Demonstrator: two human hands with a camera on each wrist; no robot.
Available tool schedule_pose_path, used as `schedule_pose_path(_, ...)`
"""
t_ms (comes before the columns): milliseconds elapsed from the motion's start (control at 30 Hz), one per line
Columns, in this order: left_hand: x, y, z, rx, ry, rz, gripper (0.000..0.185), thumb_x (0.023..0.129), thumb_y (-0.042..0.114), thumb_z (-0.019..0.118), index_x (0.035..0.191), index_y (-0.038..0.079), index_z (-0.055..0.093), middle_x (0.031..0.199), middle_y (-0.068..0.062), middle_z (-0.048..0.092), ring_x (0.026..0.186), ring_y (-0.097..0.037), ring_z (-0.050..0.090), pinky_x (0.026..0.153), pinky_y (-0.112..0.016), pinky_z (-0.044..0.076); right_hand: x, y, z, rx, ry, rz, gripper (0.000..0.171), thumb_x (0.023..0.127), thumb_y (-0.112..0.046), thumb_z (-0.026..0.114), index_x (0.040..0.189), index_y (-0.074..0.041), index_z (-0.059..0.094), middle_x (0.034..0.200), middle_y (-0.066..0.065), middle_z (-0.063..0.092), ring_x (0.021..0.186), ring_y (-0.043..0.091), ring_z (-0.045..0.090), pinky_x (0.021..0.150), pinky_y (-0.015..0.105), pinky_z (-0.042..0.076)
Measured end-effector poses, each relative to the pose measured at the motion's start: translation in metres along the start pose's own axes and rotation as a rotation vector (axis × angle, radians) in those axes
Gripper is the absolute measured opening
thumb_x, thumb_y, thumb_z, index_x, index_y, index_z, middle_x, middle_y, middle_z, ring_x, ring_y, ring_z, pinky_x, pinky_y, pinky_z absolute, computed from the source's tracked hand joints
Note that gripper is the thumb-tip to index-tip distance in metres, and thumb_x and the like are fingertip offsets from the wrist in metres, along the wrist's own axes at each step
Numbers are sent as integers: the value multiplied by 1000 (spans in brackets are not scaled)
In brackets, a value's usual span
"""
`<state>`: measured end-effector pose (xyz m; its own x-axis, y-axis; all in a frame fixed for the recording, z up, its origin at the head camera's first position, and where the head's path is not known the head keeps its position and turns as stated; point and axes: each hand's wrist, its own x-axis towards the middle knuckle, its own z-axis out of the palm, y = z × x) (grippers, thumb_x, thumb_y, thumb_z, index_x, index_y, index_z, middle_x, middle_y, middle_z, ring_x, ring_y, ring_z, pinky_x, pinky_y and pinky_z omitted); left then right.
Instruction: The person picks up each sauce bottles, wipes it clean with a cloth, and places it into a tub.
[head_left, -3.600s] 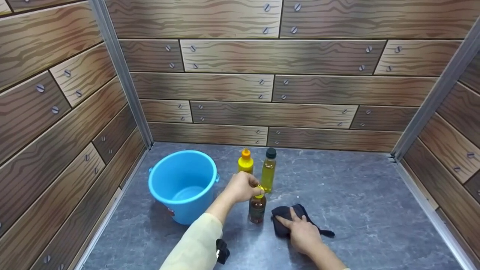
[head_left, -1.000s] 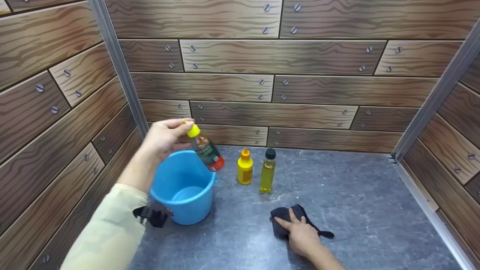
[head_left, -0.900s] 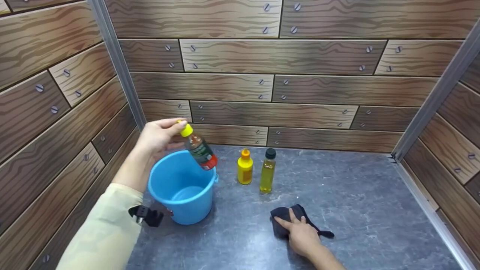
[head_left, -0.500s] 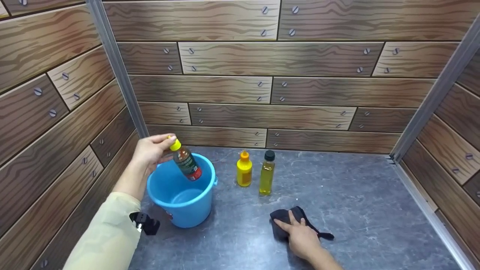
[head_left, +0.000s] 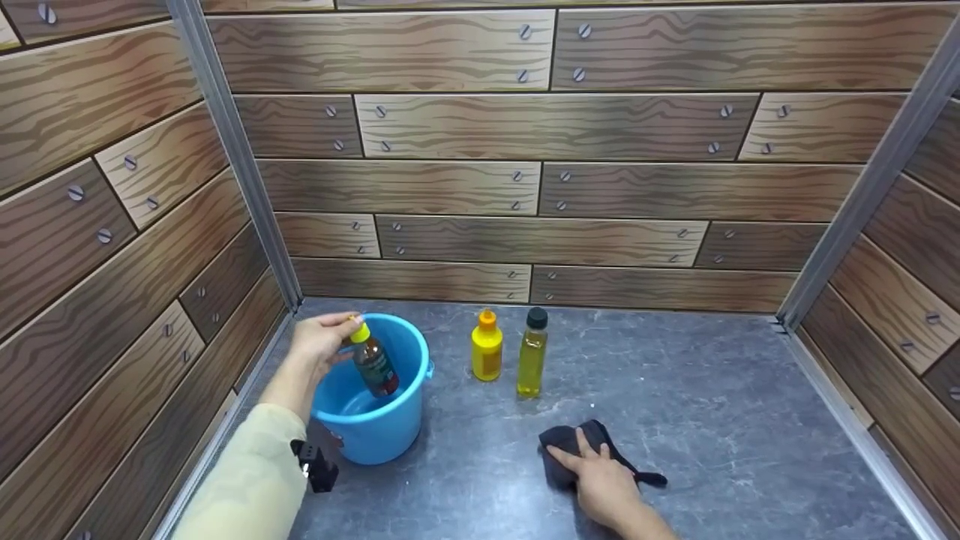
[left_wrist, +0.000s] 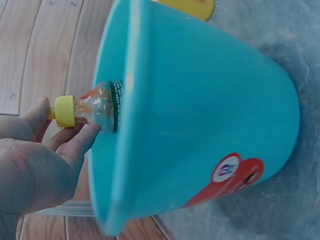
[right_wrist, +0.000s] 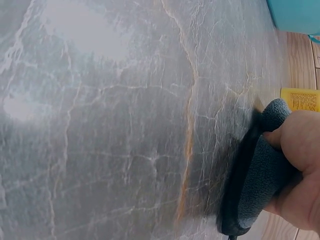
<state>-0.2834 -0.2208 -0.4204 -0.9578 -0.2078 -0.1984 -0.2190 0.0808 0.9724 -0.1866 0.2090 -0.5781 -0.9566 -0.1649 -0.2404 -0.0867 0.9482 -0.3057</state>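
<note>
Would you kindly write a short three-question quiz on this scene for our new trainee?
1. True or false: the left hand pinches the brown bottle near its yellow cap.
2. Where is that bottle's lower part? A) on the counter B) inside the blue bucket C) on the cloth
3. Fill in: the right hand rests on the dark ____.

Key: 1 true; 2 B; 3 cloth.
</note>
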Motion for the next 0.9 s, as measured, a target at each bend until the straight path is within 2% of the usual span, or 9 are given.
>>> schedule_pose_path(100, 3, -9, 4, 8, 8, -19, 42, 107, 18, 67, 144, 0, 63, 149, -28, 55, 134, -41, 58, 107, -49, 52, 0, 0, 0, 2, 2, -7, 81, 90, 14, 62, 150, -40, 61, 167, 20, 38, 139, 64, 41, 58, 55, 49)
schedule_pose_path(300, 9, -18, 8, 34, 31, -46, 39, 107, 16, 67, 142, -1, 65, 151, -27, 53, 139, -41, 53, 109, -51, 51, -2, -1, -1, 29, 11, -15, 81, 89, 15, 62, 149, -40, 63, 166, 21, 39, 138, 65, 41, 54, 49, 44)
schedule_pose_path(433, 11, -21, 9, 67, 33, -51, 39, 107, 16, 66, 142, -1, 65, 153, -25, 51, 143, -41, 49, 109, -52, 50, -2, 0, -1, 18, 15, -18, 81, 89, 14, 63, 149, -40, 63, 165, 22, 40, 137, 66, 42, 63, 61, 50)
schedule_pose_path(533, 14, -24, 9, 82, 30, -59, 39, 107, 15, 66, 143, -1, 64, 154, -26, 50, 145, -42, 46, 110, -53, 49, -1, 0, -1, 21, 6, -13, 81, 89, 14, 63, 149, -40, 63, 166, 21, 40, 138, 65, 42, 64, 63, 50)
schedule_pose_path(767, 15, -28, 12, 101, 2, -117, 40, 108, 12, 65, 145, -4, 61, 154, -28, 50, 147, -45, 44, 113, -56, 45, -2, 0, 0, 19, 9, -18, 79, 91, 14, 61, 149, -40, 62, 166, 20, 39, 138, 65, 42, 52, 46, 39)
schedule_pose_path(900, 17, -26, 15, 140, -3, -131, 40, 107, 11, 66, 143, -4, 62, 152, -27, 53, 144, -45, 48, 113, -56, 46, -2, 0, 0, 5, 10, -12, 79, 91, 13, 62, 150, -40, 62, 166, 20, 39, 138, 64, 43, 51, 45, 39)
